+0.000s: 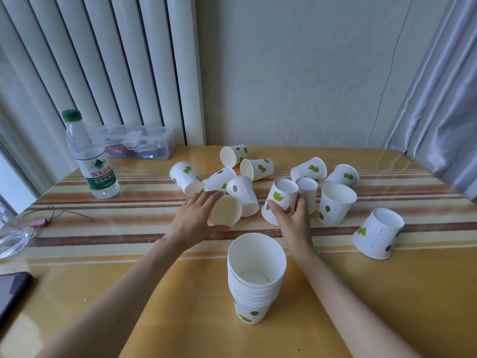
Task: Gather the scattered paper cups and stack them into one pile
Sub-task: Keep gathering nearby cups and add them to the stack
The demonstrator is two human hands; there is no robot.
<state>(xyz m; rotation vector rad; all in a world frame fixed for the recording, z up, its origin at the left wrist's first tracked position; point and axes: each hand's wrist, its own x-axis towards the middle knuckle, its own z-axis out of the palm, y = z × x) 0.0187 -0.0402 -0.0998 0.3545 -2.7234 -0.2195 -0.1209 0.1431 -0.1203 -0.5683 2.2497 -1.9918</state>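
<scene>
Paper cups (336, 206) lie scattered at 12 o'clock of the upright stack (255, 277) on the tabletop (387, 293); left hand (198, 218) cradles a sideways cup (225, 210), right hand (291, 218) grasps an inverted cup (281, 198), both grips equally near the stack.

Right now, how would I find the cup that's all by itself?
Start at the striped band across the table and follow it to the far right. One paper cup stands upside down there, away from the scattered cluster and not touching any other cup.
</scene>
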